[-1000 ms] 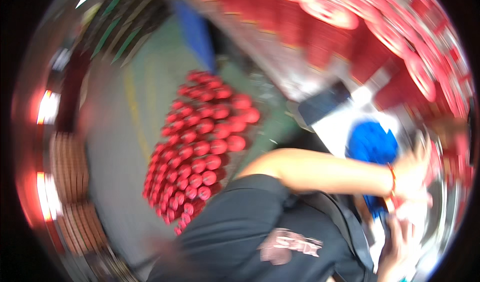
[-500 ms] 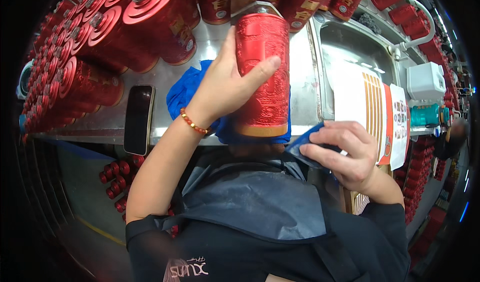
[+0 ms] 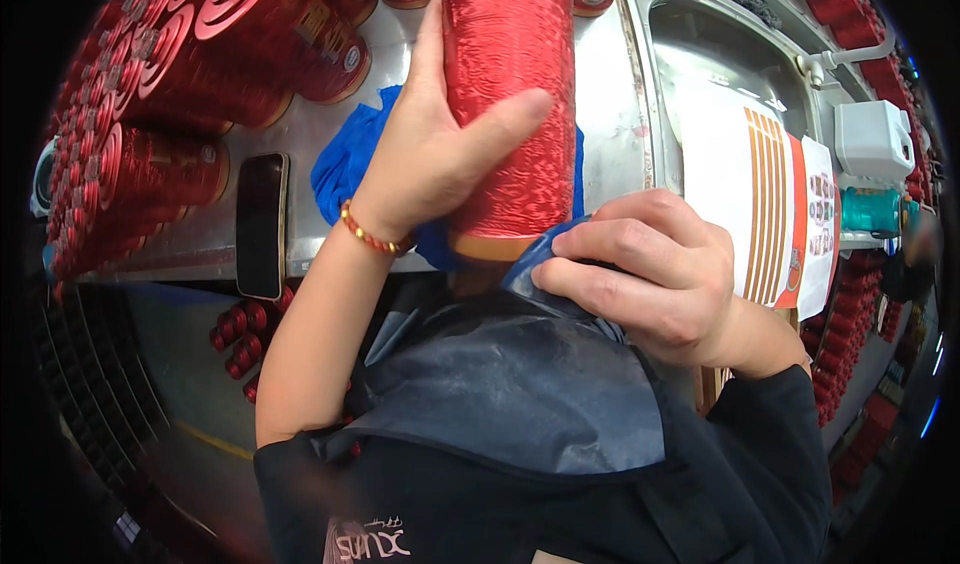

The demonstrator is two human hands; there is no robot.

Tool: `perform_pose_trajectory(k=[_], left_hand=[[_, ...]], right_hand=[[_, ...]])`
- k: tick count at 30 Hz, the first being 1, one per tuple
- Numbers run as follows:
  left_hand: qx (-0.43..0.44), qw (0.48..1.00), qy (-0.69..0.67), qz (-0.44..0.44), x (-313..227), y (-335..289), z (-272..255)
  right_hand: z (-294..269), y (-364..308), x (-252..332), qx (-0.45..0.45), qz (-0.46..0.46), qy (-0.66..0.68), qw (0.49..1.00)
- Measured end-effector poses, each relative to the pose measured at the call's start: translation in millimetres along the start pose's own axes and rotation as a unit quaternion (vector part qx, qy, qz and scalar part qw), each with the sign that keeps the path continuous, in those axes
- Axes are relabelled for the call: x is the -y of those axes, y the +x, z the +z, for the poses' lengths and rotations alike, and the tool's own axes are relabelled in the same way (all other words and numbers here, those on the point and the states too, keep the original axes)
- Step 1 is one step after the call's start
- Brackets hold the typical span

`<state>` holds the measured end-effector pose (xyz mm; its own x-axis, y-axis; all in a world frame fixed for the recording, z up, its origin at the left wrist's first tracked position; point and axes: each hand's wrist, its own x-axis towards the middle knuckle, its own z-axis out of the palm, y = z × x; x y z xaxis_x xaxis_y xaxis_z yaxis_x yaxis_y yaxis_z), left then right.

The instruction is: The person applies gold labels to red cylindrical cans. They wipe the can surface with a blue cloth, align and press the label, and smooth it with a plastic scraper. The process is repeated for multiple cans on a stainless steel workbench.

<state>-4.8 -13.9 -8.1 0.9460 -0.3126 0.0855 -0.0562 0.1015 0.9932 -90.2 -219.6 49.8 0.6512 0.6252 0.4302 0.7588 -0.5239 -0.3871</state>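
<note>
A red cylindrical bottle (image 3: 505,114) with a fine wavy texture and a gold base band lies with its base toward me and its neck pointing away. Wrapped around its left side is my left hand (image 3: 430,154), thumb across the front. A crumpled blue cloth (image 3: 345,164) lies under and beside the bottle. My right hand (image 3: 655,274) pinches a fold of shiny dark blue material (image 3: 530,282) close to the gold base. Whether that fold belongs to my dark apron (image 3: 520,394) I cannot tell.
Many red bottles (image 3: 230,64) crowd the left and far side of the metal counter (image 3: 612,114). A phone (image 3: 262,224) lies at its front edge. To the right are a metal sink (image 3: 735,44), a printed sheet (image 3: 715,164), a white jug (image 3: 872,139) and a teal container (image 3: 870,212).
The bottle has turned, now showing wavy texture instead of embossed figures, and sits slightly farther up and left. My right hand has brought the blue material left to its base.
</note>
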Motion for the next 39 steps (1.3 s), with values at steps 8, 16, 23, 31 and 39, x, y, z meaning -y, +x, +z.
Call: perform_pose_trajectory(k=[8,16,23,31,39], left_hand=[[-0.062,0.898,0.412,0.139,-22,-1,22],[0.011,0.998,-0.063,0.029,14,-5,-7],[-0.074,0.848,0.488,0.192,-21,-8,27],[0.007,0.996,-0.079,0.045,23,-12,-7],[-0.052,0.859,0.467,0.204,-22,-12,22]], right_hand=[[-2,1,1,0.005,0.004,-0.018,1.0],[2,3,3,-0.003,-0.021,-0.023,1.0],[-1,2,9,0.013,0.017,-0.032,0.999],[2,-2,5,-0.003,0.019,-0.011,1.0],[1,-5,3,-0.006,0.036,-0.008,0.999]])
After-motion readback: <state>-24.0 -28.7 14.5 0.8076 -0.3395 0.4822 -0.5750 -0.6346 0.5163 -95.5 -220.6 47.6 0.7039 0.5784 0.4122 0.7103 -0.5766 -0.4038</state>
